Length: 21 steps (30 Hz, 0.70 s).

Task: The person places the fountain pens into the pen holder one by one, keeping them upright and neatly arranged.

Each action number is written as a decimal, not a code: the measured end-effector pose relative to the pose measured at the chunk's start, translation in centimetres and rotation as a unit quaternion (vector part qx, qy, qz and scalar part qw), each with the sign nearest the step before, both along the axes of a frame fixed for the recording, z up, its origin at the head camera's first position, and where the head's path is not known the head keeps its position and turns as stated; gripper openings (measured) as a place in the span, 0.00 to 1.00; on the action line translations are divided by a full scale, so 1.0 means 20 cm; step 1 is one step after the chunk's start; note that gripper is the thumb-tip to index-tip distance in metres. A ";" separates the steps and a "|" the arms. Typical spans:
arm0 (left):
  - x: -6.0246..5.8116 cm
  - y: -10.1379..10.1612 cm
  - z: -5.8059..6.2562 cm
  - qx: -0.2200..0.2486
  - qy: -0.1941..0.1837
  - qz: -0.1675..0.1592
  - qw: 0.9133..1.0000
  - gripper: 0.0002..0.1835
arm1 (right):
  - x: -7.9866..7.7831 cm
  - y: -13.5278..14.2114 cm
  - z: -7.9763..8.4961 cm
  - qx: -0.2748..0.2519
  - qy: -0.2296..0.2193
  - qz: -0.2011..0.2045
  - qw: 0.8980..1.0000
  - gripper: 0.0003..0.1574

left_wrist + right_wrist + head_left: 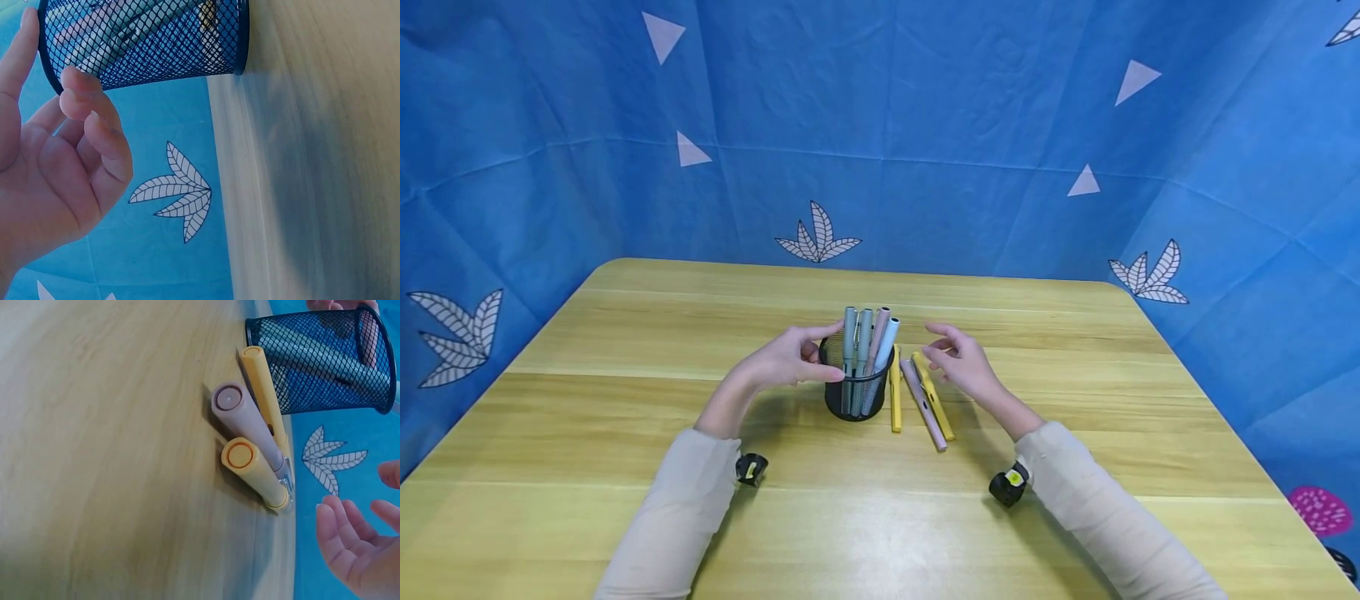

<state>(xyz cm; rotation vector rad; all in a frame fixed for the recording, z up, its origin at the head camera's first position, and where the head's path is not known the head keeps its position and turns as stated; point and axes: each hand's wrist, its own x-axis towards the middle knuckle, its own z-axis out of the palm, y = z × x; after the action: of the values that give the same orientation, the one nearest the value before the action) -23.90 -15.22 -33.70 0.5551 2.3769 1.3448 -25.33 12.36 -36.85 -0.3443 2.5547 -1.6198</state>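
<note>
A black mesh pen holder (854, 398) stands upright with several capped pens in it: grey-green ones (863, 333), a mauve one (877, 333) and a light blue one (887, 342). My left hand (786, 357) holds the holder's left side, thumb at the front of the rim and index finger toward the back. Three pens lie right of the holder: a yellow pen (896, 396) closest to it, a mauve pen (925, 408), and another yellow pen (934, 400). Over the far end of that outer yellow pen, my right hand (961, 360) hovers with loosely bent fingers, holding nothing.
The wood-grain table (625, 400) spreads around the holder and pens. Behind it hangs a blue cloth (880, 108) with leaf and triangle prints. A small black wrist camera (751, 469) sits on the left sleeve, and another (1007, 485) on the right.
</note>
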 end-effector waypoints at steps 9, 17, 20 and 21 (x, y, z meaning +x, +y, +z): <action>0.00 0.00 0.00 -0.003 0.005 0.003 1.000 0.43 | -0.03 0.03 -0.04 -0.002 -0.047 0.009 0.999 0.29; 0.00 0.00 -0.01 -0.005 0.006 0.004 1.000 0.42 | -0.05 0.05 -0.06 -0.006 -0.102 0.019 0.995 0.32; 0.00 0.00 -0.01 -0.006 0.006 0.005 1.000 0.42 | -0.06 0.06 -0.08 -0.004 -0.131 0.029 0.991 0.33; 0.00 0.00 -0.01 -0.007 0.006 0.006 1.000 0.42 | -0.07 0.06 -0.08 -0.002 -0.139 0.031 0.990 0.33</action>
<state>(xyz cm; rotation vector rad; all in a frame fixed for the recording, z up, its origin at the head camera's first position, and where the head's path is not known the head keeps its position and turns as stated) -23.96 -15.22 -33.83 0.5489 2.4006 1.3333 -26.68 13.53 -38.43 -0.1819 2.3112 -1.5294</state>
